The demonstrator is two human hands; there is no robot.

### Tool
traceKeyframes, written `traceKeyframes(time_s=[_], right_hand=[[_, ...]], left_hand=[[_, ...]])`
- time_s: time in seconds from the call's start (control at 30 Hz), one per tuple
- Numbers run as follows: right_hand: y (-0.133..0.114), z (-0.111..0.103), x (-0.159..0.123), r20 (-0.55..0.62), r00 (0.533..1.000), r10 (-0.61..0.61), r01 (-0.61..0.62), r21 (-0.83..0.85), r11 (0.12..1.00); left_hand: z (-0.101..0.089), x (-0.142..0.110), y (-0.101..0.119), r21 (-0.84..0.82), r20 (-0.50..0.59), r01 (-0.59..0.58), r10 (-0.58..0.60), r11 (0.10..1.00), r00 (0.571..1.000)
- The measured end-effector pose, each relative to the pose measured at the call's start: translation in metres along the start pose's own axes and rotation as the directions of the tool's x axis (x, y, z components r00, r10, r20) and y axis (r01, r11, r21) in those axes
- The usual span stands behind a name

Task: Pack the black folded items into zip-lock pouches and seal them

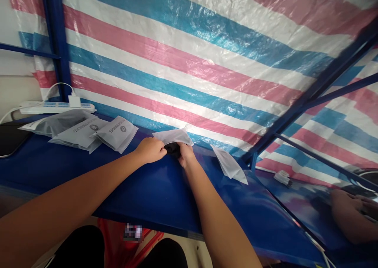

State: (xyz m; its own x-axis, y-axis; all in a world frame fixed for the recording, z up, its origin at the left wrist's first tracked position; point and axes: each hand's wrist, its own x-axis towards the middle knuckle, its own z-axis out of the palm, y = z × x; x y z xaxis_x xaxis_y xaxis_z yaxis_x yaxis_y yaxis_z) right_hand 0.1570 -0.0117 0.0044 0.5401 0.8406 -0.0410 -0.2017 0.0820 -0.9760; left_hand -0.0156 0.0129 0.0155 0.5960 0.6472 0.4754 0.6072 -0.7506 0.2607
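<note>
A frosted plastic bag [174,135] is held over the blue table, its mouth facing me. Its left edge is pinched by my left hand [150,150], with the fingers closed. My right hand [186,154] grips the right side of the mouth, and some of its fingers are hidden at the opening. Between both hands a black item [173,149], soft-looking like folded cloth, shows at the mouth. How far it sits inside the bag I cannot tell.
Several filled frosted bags [118,132] lie at the left by a power strip [56,107] and a dark flat device [12,138]. Another frosted bag [229,163] lies right. A co-worker's hands [354,213] are beyond the blue frame [283,110]. Striped sheeting [183,63] hangs behind.
</note>
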Motion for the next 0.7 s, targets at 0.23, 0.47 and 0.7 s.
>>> traceKeyframes(time_s=[0.23, 0.47, 0.7], right_hand=[[0.007, 0.015, -0.008, 0.029, 0.991, -0.131, 0.126, 0.140, 0.982], [0.006, 0.017, -0.008, 0.090, 0.987, -0.136, 0.118, 0.189, 0.975], [0.000, 0.018, -0.009, 0.168, 0.969, -0.182, 0.165, 0.111, 0.980]], left_hand=[[0.007, -0.006, 0.028, -0.049, 0.033, -0.171, 0.173, 0.984, 0.984], [0.005, -0.006, 0.024, -0.057, 0.034, -0.157, 0.159, 0.986, 0.987], [-0.001, -0.006, 0.022, -0.199, 0.075, -0.295, 0.315, 0.934, 0.946]])
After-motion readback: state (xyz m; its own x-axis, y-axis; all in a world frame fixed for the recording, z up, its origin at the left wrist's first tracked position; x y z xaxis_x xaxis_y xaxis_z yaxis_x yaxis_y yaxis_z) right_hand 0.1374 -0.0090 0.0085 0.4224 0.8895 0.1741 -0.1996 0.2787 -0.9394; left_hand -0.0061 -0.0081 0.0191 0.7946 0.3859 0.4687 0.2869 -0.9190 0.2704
